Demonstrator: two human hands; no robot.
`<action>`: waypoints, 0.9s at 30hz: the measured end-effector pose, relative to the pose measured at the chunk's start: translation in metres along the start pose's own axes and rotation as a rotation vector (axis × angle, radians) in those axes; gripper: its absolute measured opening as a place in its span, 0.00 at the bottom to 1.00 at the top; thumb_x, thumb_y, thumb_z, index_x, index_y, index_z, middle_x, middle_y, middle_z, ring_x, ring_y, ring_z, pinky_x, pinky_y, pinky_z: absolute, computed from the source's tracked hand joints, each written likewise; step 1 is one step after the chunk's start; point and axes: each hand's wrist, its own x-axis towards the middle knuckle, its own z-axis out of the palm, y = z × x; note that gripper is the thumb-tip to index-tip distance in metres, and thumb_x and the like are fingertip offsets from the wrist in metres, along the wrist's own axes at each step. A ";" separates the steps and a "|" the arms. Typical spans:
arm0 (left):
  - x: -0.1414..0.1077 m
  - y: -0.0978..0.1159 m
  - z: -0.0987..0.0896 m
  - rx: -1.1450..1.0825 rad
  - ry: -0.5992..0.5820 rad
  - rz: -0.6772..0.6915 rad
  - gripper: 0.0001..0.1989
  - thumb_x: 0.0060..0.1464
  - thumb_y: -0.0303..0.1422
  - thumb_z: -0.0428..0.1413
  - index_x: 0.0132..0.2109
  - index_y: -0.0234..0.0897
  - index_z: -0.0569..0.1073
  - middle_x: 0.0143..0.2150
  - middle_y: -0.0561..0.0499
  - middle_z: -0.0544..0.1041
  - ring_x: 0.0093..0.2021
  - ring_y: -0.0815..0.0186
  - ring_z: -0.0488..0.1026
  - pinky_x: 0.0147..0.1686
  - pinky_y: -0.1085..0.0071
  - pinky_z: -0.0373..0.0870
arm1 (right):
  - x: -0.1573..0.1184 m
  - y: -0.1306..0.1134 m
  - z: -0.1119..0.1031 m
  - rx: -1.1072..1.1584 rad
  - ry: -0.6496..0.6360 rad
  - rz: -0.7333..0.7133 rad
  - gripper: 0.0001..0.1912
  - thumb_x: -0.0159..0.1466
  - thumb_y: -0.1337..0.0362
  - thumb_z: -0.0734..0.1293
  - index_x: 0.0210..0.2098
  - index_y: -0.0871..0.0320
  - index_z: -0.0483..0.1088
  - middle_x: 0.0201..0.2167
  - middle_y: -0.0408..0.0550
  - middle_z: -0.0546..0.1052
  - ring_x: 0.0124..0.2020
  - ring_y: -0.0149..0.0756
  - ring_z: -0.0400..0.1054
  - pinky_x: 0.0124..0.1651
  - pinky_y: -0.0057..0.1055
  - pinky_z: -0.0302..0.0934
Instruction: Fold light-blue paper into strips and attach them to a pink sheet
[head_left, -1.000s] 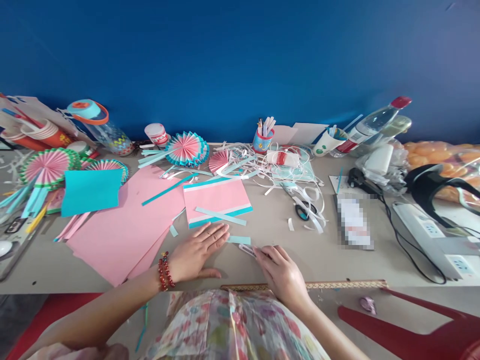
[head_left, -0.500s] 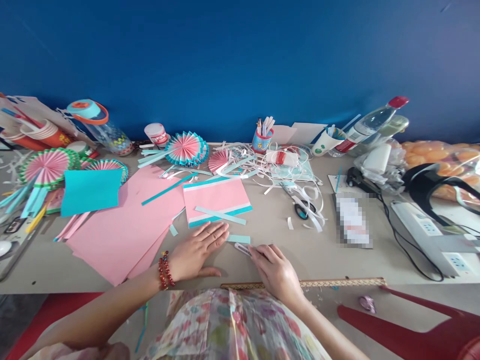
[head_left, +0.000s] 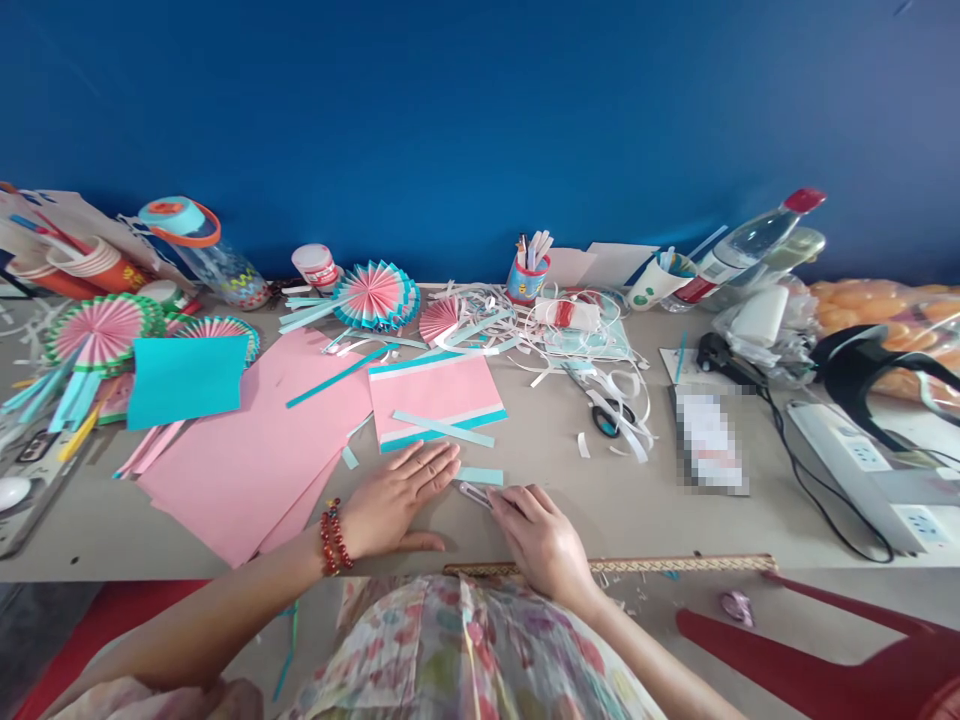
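- Head view, well to the left of the left hand: a green-edged pleated paper fan lies on the table, with a teal paper sheet nearer the hand.
- Just left of the left hand, large pink sheets lie overlapping, partly beyond the forearm.
- Beyond the left hand and a little to its left is a blue-edged pleated fan.
- The left hand rests palm down, open, its fingers extended and thumb out to the side, with hold of nothing. A red bead bracelet circles its wrist.
- Just beyond its fingers lies a pink card with teal and white bands; a pale blue strip lies slantwise across its near edge.
- Between the hands and slightly beyond them, a short pale strip lies flat near the left fingertips; whether they touch is hard to tell.
- The right hand is closed around one end of a slim pale tool, whose other end points toward the left hand, just below the short pale strip.
- Beyond the right hand stands a pen cup; to its right are curled white strips and black-handled scissors.
- Well right of the right hand are a red-capped bottle and a power strip.
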 end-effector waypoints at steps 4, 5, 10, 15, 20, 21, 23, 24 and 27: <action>-0.004 -0.005 -0.007 -0.043 0.006 0.009 0.47 0.60 0.61 0.39 0.72 0.31 0.38 0.73 0.41 0.43 0.72 0.55 0.42 0.69 0.57 0.37 | 0.001 -0.001 -0.002 -0.013 -0.004 0.013 0.18 0.69 0.72 0.56 0.52 0.57 0.73 0.39 0.52 0.75 0.37 0.37 0.66 0.42 0.31 0.68; -0.007 -0.006 -0.009 -0.052 0.010 0.003 0.46 0.61 0.60 0.39 0.72 0.32 0.38 0.73 0.41 0.43 0.72 0.55 0.43 0.69 0.57 0.38 | 0.001 -0.001 -0.003 -0.014 -0.005 0.017 0.18 0.69 0.72 0.56 0.51 0.58 0.73 0.38 0.52 0.75 0.37 0.37 0.66 0.42 0.31 0.68; -0.021 -0.012 -0.008 -0.051 -0.003 -0.022 0.45 0.61 0.59 0.41 0.72 0.35 0.39 0.73 0.43 0.45 0.72 0.55 0.45 0.69 0.56 0.38 | 0.003 -0.002 -0.005 -0.010 0.005 0.035 0.16 0.69 0.71 0.57 0.50 0.58 0.74 0.38 0.52 0.75 0.37 0.37 0.66 0.41 0.31 0.67; -0.023 -0.010 -0.001 -0.010 -0.021 -0.035 0.48 0.58 0.62 0.39 0.72 0.33 0.41 0.73 0.42 0.43 0.72 0.54 0.44 0.69 0.57 0.38 | 0.006 -0.004 -0.004 -0.015 0.012 0.019 0.16 0.70 0.70 0.57 0.50 0.58 0.73 0.38 0.52 0.75 0.37 0.37 0.66 0.41 0.31 0.67; -0.022 -0.009 -0.003 0.026 -0.016 -0.028 0.49 0.58 0.63 0.38 0.72 0.31 0.41 0.73 0.41 0.43 0.72 0.54 0.43 0.69 0.56 0.37 | 0.002 -0.002 -0.003 0.009 -0.007 0.003 0.17 0.69 0.72 0.56 0.52 0.59 0.71 0.39 0.52 0.75 0.38 0.37 0.66 0.43 0.32 0.68; -0.023 -0.009 -0.003 0.029 -0.017 -0.025 0.49 0.58 0.63 0.38 0.72 0.30 0.41 0.73 0.41 0.43 0.72 0.54 0.43 0.68 0.56 0.37 | 0.002 -0.002 -0.003 0.011 -0.010 0.000 0.17 0.69 0.73 0.57 0.52 0.59 0.71 0.40 0.52 0.75 0.38 0.38 0.66 0.43 0.32 0.68; -0.023 -0.008 -0.003 0.037 -0.016 -0.024 0.49 0.58 0.63 0.38 0.72 0.30 0.40 0.73 0.41 0.43 0.72 0.54 0.42 0.68 0.55 0.37 | 0.003 -0.002 -0.001 0.010 -0.016 -0.005 0.17 0.68 0.73 0.57 0.52 0.59 0.71 0.40 0.53 0.74 0.38 0.38 0.66 0.43 0.33 0.67; -0.023 -0.008 -0.003 0.042 -0.016 -0.026 0.49 0.58 0.63 0.38 0.72 0.30 0.40 0.73 0.41 0.43 0.72 0.54 0.42 0.68 0.55 0.37 | 0.004 -0.002 0.000 0.009 -0.019 -0.007 0.17 0.68 0.73 0.57 0.52 0.59 0.71 0.39 0.53 0.74 0.38 0.38 0.66 0.42 0.33 0.67; -0.022 -0.008 -0.002 0.055 -0.012 -0.028 0.50 0.57 0.63 0.37 0.72 0.30 0.41 0.73 0.41 0.44 0.72 0.54 0.42 0.68 0.55 0.37 | 0.008 -0.005 0.004 0.004 -0.021 -0.017 0.17 0.68 0.73 0.57 0.52 0.61 0.71 0.38 0.53 0.74 0.36 0.38 0.65 0.41 0.33 0.67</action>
